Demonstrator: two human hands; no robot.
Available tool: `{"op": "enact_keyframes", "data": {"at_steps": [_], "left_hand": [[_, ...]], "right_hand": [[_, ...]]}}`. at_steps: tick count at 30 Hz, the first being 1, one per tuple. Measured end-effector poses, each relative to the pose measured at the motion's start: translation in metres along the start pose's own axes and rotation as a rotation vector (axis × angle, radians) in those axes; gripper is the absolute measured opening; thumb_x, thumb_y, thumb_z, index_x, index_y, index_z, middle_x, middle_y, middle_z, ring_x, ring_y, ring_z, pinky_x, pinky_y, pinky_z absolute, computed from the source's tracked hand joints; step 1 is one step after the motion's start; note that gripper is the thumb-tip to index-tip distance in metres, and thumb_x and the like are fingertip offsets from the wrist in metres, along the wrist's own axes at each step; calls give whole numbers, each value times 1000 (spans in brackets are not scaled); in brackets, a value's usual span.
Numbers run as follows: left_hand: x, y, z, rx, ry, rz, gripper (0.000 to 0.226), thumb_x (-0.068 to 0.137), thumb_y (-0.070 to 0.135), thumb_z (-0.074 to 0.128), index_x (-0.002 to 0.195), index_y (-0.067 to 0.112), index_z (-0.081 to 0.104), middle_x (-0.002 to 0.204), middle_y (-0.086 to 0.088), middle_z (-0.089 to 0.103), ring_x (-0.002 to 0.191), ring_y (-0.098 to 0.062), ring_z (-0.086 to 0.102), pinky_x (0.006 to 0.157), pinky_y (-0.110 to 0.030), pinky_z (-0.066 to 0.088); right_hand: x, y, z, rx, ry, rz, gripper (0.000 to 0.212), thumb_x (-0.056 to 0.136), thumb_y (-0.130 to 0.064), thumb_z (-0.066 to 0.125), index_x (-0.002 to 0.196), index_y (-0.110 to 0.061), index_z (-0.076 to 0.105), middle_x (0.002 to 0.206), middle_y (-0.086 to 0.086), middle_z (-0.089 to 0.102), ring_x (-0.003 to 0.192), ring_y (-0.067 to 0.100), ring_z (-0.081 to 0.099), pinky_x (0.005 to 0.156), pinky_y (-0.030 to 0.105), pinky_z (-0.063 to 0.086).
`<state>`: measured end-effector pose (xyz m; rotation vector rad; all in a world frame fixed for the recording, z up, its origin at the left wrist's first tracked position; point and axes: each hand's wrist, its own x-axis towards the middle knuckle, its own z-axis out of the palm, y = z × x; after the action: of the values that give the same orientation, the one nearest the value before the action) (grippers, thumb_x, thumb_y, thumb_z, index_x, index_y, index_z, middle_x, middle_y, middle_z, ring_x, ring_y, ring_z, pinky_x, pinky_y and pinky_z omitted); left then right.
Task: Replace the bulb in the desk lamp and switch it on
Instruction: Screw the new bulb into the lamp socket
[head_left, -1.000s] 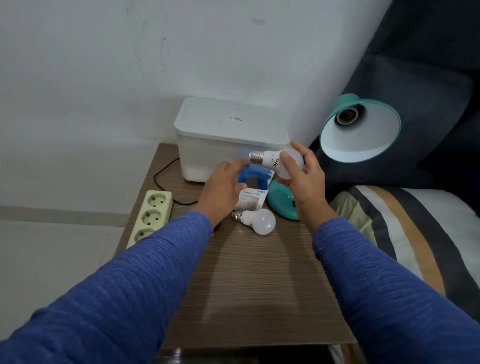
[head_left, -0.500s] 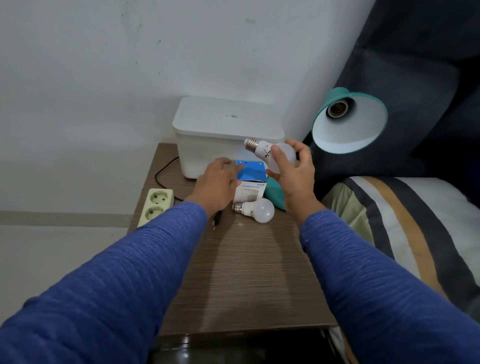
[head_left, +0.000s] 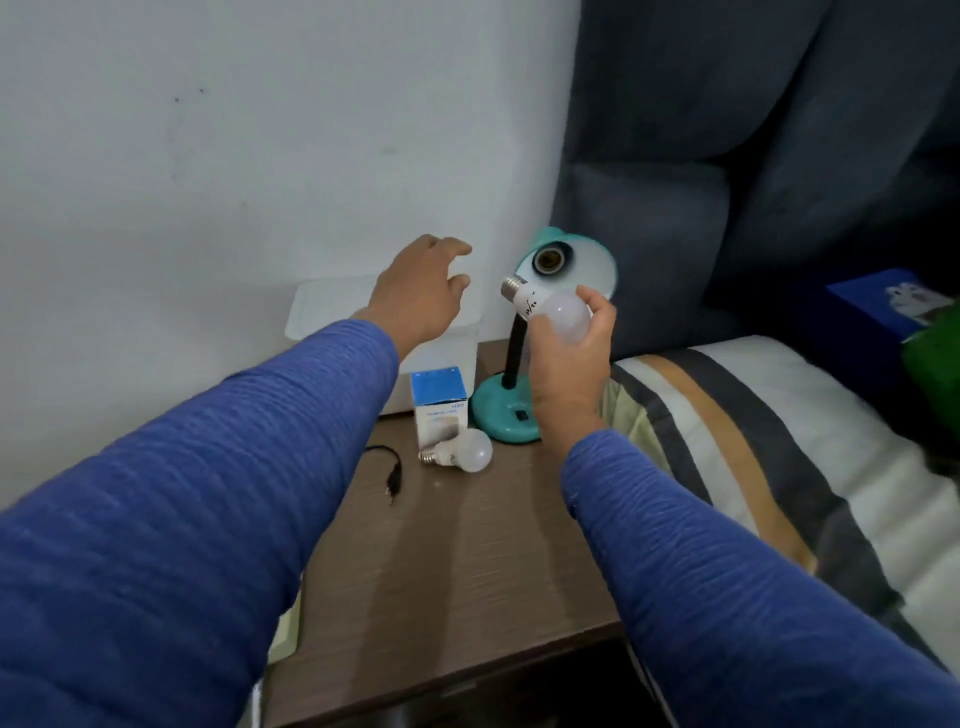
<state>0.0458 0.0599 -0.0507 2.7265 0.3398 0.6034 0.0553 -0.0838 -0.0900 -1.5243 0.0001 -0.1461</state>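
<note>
A teal desk lamp (head_left: 506, 418) stands at the back right of the wooden bedside table (head_left: 467, 571). Its shade (head_left: 587, 265) faces me and the socket (head_left: 551, 257) inside is bare. My right hand (head_left: 571, 358) grips a white bulb (head_left: 556, 312) just below the shade, screw base pointing up-left toward the socket. My left hand (head_left: 421, 291) hovers open in the air left of the shade, above the white box. A second white bulb (head_left: 462, 451) lies on the table beside a blue-and-white bulb carton (head_left: 439, 400).
A white lidded box (head_left: 332, 312) sits against the wall behind the carton. A black cable with a plug (head_left: 392, 475) lies on the table left of the loose bulb. A bed with a striped cover (head_left: 753, 441) and a dark headboard (head_left: 753, 156) adjoin the table on the right.
My left hand let go of the carton and rose toward the lamp shade. My right hand lifted the bulb up close to the shade. The view shifted right, hiding the power strip.
</note>
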Motion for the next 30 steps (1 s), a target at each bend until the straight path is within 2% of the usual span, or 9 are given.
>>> {"op": "enact_keyframes", "data": {"at_steps": [5, 9, 14, 17, 20, 23, 25, 28, 30], "left_hand": [[27, 45, 2, -9, -71, 153, 44, 95, 20, 47, 139, 23, 41, 137, -9, 49, 126, -25, 45, 105, -30, 31], [41, 62, 10, -48, -92, 197, 47, 95, 13, 49, 139, 28, 43, 140, -5, 49, 127, -22, 47, 107, -27, 32], [53, 61, 19, -90, -87, 189, 44, 94, 6, 50, 132, 28, 52, 134, 0, 57, 120, -16, 54, 95, -8, 27], [55, 59, 20, -138, -81, 181, 43, 94, 7, 51, 130, 30, 53, 131, -1, 59, 113, -14, 56, 86, -2, 26], [54, 56, 21, -181, -77, 192, 43, 93, 6, 52, 129, 29, 55, 126, -3, 62, 109, -14, 57, 84, -1, 28], [53, 53, 19, -214, -102, 209, 42, 92, 7, 54, 128, 29, 56, 124, 0, 63, 101, -6, 54, 81, 2, 34], [54, 51, 18, -220, -129, 215, 42, 92, 8, 53, 128, 30, 55, 123, 0, 62, 99, -6, 53, 88, -5, 39], [55, 48, 17, -271, -158, 201, 42, 93, 8, 52, 128, 31, 55, 123, -2, 62, 106, -15, 58, 101, -29, 46], [55, 47, 18, -287, -159, 194, 43, 93, 7, 52, 128, 31, 55, 124, -2, 62, 108, -16, 57, 102, -31, 45]], "right_hand": [[19, 1, -15, -71, 54, -18, 57, 74, -20, 66, 127, -24, 45, 120, 9, 50, 105, 25, 53, 95, 42, 47], [37, 8, -12, -80, 44, -19, 58, 76, -22, 70, 128, -24, 44, 124, 10, 46, 101, 22, 49, 85, 30, 43], [57, 8, -2, -77, 15, -17, 60, 77, -21, 73, 129, -23, 44, 128, 10, 45, 98, 15, 43, 82, 23, 37], [64, 10, 4, -59, 3, -12, 58, 77, -22, 74, 127, -22, 43, 126, 10, 48, 106, 22, 51, 84, 27, 42], [67, 13, 11, -54, 2, 4, 58, 76, -28, 75, 123, -22, 43, 123, 9, 51, 103, 21, 53, 91, 36, 49], [69, 15, 16, -22, 18, 51, 56, 76, -36, 74, 119, -22, 41, 122, 10, 55, 105, 27, 58, 92, 43, 52], [69, 13, 18, 34, 5, 128, 54, 78, -40, 71, 117, -22, 39, 118, 10, 56, 102, 28, 61, 88, 43, 54], [70, 9, 19, 148, -35, 232, 55, 77, -44, 70, 118, -25, 38, 116, 8, 57, 99, 27, 64, 82, 36, 55], [69, 9, 16, 170, -74, 246, 58, 77, -35, 72, 123, -26, 37, 116, 6, 55, 98, 23, 61, 77, 29, 48]]}}
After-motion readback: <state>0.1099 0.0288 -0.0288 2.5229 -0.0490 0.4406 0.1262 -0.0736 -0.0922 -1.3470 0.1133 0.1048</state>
